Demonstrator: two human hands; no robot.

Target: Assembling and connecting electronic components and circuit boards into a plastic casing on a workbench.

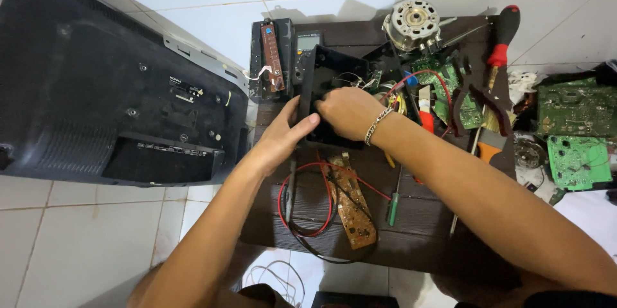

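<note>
The right hand point(347, 112), at centre frame, reaches into the open black plastic housing point(331, 83); its fingers curl inward, and what they pinch cannot be told. The left hand point(283, 137) grips the housing's lower left edge, thumb pressed against the side. Inside the housing: wires and small components. Below lie a brown circuit board point(350, 205) and red and black leads point(308, 211). Upper right: a motor point(411, 22), a red-handled screwdriver point(501, 41), and green circuit boards point(575, 134). Left: a black television back point(96, 89).

bare forearms, silver chain bracelet point(379, 123)
</note>
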